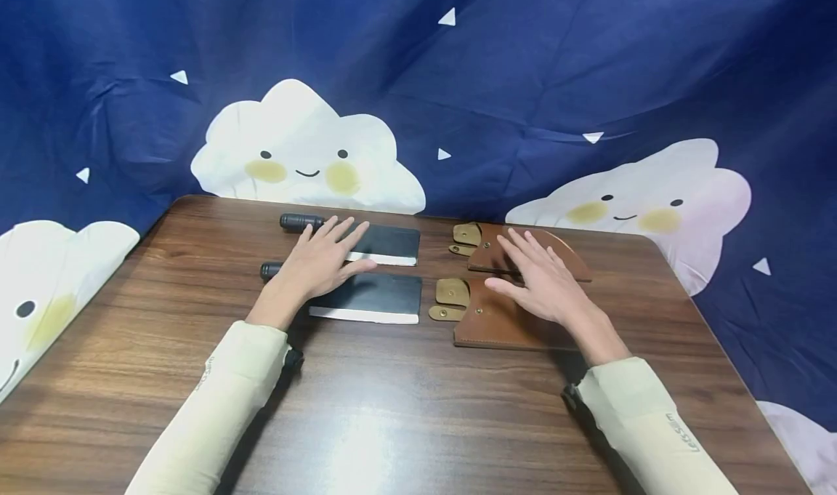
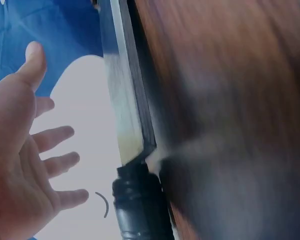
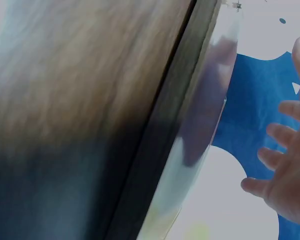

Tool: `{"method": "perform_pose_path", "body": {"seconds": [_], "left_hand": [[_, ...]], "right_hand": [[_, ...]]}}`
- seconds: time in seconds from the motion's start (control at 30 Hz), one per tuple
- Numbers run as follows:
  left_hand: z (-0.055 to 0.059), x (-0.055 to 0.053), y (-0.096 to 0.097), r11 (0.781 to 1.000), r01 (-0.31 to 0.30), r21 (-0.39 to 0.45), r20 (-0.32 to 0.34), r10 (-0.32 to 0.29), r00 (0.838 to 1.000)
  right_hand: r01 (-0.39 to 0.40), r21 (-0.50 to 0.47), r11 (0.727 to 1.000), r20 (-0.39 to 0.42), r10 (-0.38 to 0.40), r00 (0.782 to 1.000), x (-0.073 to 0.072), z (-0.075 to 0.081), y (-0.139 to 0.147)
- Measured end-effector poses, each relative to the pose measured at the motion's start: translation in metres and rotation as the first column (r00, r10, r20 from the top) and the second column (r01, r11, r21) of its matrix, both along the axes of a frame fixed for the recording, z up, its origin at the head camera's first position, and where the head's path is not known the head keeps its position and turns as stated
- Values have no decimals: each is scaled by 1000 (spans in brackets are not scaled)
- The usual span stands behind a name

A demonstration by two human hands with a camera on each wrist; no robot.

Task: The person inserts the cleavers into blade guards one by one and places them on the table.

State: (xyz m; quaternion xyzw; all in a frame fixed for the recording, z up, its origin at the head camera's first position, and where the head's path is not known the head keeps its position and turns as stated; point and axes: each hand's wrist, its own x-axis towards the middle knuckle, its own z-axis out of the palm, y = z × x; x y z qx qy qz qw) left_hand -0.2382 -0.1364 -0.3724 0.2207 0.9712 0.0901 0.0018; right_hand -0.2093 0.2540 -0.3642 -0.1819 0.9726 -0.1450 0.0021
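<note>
Two cleavers with black handles lie one behind the other on the table's left half: the far cleaver (image 1: pixel 392 242) and the near cleaver (image 1: pixel 375 295), both with pale edges toward me. My left hand (image 1: pixel 322 261), fingers spread, hovers over their handle ends, holding nothing; the left wrist view shows it raised above a cleaver's black handle (image 2: pixel 142 205). To the right lie two brown leather sheaths with olive snap straps, the far sheath (image 1: pixel 487 251) and the near sheath (image 1: pixel 500 320). My right hand (image 1: pixel 546 284) is spread above them, its palm facing down and holding nothing.
The wood-grain table (image 1: pixel 392 400) reaches back to a blue curtain (image 1: pixel 497 66) printed with smiling white clouds. A dark band sits on each wrist, below the pale sleeves (image 1: pixel 222 393).
</note>
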Motion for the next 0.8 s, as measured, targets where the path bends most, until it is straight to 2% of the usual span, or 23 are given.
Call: {"method": "perform_pose_path", "body": {"seconds": [0.2, 0.37, 0.57, 0.8], "left_hand": [[-2, 0, -11, 998, 63, 32, -64, -61, 996], [-6, -1, -19, 991, 57, 122, -76, -48, 996], [-6, 0, -32, 968, -3, 251, -29, 11, 1000], [-7, 2, -57, 917, -83, 391, 78, 56, 995]], "right_hand": [[-76, 25, 997, -18, 77, 997, 2, -2, 6], [-131, 48, 990, -22, 133, 991, 3, -4, 11], [-176, 61, 983, 12, 175, 984, 5, -3, 14], [-201, 50, 978, 46, 199, 979, 6, -5, 16]]}}
